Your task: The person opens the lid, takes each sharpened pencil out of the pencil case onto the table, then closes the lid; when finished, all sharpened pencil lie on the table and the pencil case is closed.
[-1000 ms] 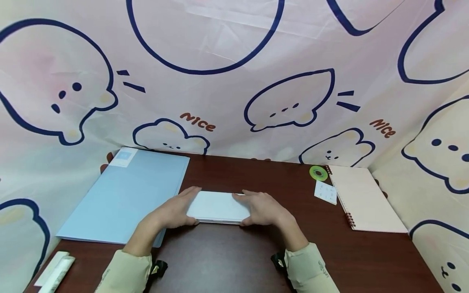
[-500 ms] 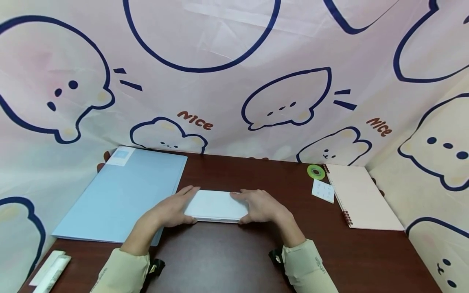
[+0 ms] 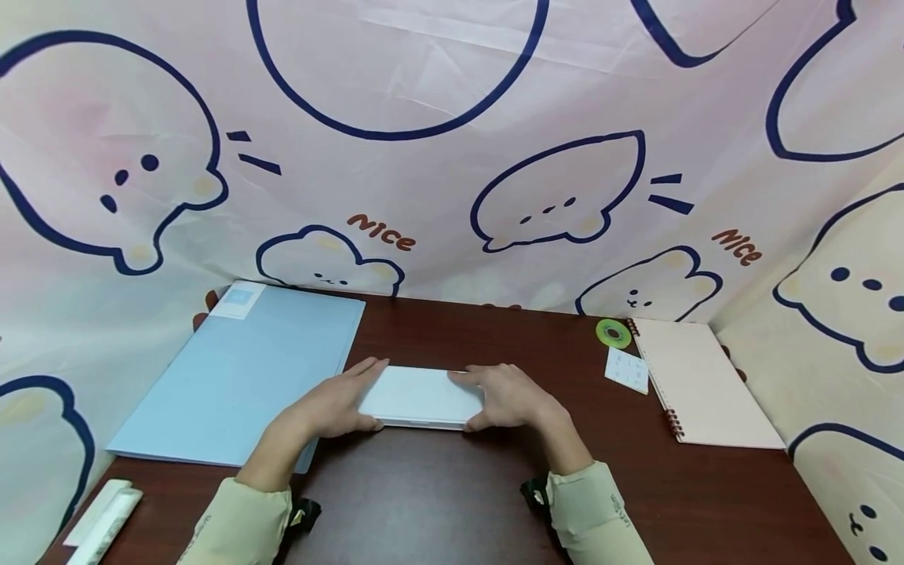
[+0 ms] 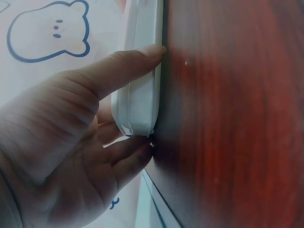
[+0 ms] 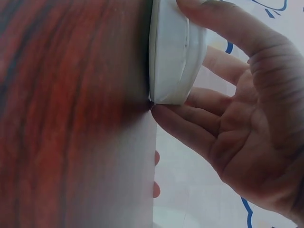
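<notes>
flat white case [image 3: 421, 397] lies mid counter [image 3: 438, 502], just right of the blue folder [image 3: 240, 377]. left hand [image 3: 332, 404] cups its left end, right hand [image 3: 504, 396] its right end; in both wrist views the thumb runs along the near edge and fingers hook round the corner, so both hands are loosely curled on it, not clamped. looks stiff, light, smooth plastic with rounded edges, probably slippery. best held by the two short ends. pink notebook [image 3: 706, 384] far right.

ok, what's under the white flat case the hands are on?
The white case lies flat on the dark wooden table; left hand and right hand grip its ends. Its underside is hidden.
</notes>
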A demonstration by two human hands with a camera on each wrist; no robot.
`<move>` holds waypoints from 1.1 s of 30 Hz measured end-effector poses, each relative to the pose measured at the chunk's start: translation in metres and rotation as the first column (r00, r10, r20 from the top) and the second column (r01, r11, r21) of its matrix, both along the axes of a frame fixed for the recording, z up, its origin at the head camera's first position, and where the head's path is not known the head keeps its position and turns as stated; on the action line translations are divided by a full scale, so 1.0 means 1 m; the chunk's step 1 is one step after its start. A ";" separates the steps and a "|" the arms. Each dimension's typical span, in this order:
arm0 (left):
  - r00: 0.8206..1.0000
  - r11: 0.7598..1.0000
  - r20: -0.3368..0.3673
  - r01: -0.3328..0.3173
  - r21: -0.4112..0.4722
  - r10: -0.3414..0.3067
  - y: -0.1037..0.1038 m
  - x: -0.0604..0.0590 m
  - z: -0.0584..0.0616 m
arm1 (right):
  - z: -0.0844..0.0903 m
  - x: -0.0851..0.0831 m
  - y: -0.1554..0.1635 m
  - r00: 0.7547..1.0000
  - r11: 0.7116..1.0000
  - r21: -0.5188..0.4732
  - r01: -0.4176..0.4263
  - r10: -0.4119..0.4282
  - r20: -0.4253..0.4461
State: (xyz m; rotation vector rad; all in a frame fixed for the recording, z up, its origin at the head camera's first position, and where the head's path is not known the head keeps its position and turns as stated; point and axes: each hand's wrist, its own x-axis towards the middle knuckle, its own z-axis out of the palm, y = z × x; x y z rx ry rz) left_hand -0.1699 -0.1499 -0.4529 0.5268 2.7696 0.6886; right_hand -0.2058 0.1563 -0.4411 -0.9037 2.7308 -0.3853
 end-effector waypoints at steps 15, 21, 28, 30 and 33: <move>1.000 0.999 0.011 0.004 0.033 -0.005 -0.004 0.002 -0.002 | 0.000 -0.001 0.002 1.000 1.000 -0.032 0.001 0.000 0.029; 1.000 0.999 0.003 0.003 0.050 -0.003 -0.003 0.000 -0.006 | -0.001 -0.004 0.007 1.000 0.999 -0.038 -0.010 0.011 0.019; 1.000 0.997 -0.011 0.010 0.083 -0.009 -0.003 -0.001 -0.015 | -0.004 -0.005 0.014 0.997 0.992 -0.125 -0.031 0.039 0.063; 1.000 0.996 -0.022 0.006 0.094 -0.004 -0.005 -0.002 -0.015 | -0.005 -0.006 0.015 0.996 0.987 -0.159 -0.039 0.052 0.077; 1.000 0.992 -0.005 -0.006 0.128 0.006 -0.006 -0.002 -0.014 | -0.005 -0.009 0.017 0.992 0.982 -0.182 -0.038 0.060 0.113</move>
